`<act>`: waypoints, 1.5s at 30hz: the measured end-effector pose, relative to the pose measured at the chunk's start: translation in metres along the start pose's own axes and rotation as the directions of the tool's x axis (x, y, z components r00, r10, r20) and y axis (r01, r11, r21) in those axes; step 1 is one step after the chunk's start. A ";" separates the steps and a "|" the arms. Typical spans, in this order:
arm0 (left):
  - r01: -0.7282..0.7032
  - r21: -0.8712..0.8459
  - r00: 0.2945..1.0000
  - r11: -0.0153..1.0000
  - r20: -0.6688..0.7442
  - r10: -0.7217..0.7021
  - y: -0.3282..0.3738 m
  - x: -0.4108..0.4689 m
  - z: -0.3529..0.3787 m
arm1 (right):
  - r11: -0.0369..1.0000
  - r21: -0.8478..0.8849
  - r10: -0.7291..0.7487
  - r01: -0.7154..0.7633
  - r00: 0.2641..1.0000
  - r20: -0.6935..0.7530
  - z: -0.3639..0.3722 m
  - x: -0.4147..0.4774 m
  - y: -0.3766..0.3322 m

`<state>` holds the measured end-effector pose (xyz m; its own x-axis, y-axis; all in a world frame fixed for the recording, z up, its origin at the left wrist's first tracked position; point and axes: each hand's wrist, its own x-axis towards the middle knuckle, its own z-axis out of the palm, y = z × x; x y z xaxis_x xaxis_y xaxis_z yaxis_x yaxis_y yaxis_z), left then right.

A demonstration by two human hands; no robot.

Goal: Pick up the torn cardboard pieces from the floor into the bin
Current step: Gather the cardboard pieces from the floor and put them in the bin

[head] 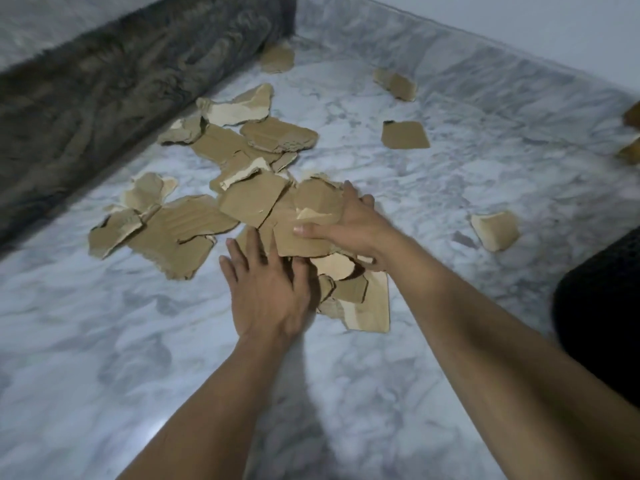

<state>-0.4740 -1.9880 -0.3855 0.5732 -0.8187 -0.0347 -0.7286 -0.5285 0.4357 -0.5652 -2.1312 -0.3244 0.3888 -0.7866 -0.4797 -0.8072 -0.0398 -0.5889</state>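
Observation:
Several torn brown cardboard pieces lie scattered on the white marble floor (pixel 104 341). A stacked bunch of cardboard pieces (pixel 308 237) sits in the middle, held between both hands. My left hand (pixel 266 289) presses flat against the bunch's near left side, fingers spread. My right hand (pixel 349 226) grips the bunch from the right, thumb on top. More pieces (pixel 173 233) spread to the left and behind. Single pieces lie apart at the right (pixel 495 230) and farther back (pixel 405 135). A black bin (pixel 602 306) shows at the right edge, partly cut off.
A dark grey shaggy rug (pixel 104 81) runs along the left side. A pale wall (pixel 519 29) with a marble skirting closes the back right. Two more cardboard scraps (pixel 630 147) sit at the far right edge.

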 end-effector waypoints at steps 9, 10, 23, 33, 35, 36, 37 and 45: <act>0.109 -0.639 0.964 0.761 -0.118 -0.237 -0.005 -0.004 -0.021 | 0.966 0.234 0.110 -0.111 0.994 0.017 0.006 -0.010 -0.027; 0.137 -0.659 0.962 0.739 -0.089 -0.257 -0.006 -0.002 -0.021 | 0.957 0.267 0.117 -0.116 0.993 0.011 0.006 -0.010 -0.023; 0.408 -0.814 0.894 0.414 0.263 -0.363 0.024 0.019 -0.050 | 0.649 0.758 0.060 0.059 0.990 -0.128 0.020 -0.044 0.014; 0.234 -0.946 0.972 0.225 0.220 -0.088 0.138 0.006 -0.109 | 0.529 0.803 0.025 0.275 0.941 -0.339 -0.089 -0.117 0.023; 0.193 -0.961 0.981 0.199 0.192 -0.029 0.171 0.003 -0.129 | 0.515 0.797 0.031 0.316 0.922 -0.385 -0.124 -0.139 0.020; 0.173 -0.967 0.984 0.187 0.177 0.002 0.189 0.000 -0.139 | 0.510 0.790 0.028 0.339 0.912 -0.409 -0.143 -0.152 0.018; 0.158 -0.972 0.986 0.175 0.166 0.030 0.207 -0.002 -0.149 | 0.522 0.771 0.030 0.364 0.896 -0.444 -0.163 -0.164 0.017; 0.093 -0.987 0.949 0.130 0.127 0.287 0.367 -0.055 -0.201 | 0.605 0.657 0.141 0.450 0.752 -0.644 -0.306 -0.276 0.047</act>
<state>-0.6971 -2.0915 -0.0427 0.2872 -0.9576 -0.0219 0.3284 0.0770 0.9414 -0.8467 -2.1044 -0.0210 -0.1078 -0.9939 -0.0244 -0.0212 0.0269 -0.9994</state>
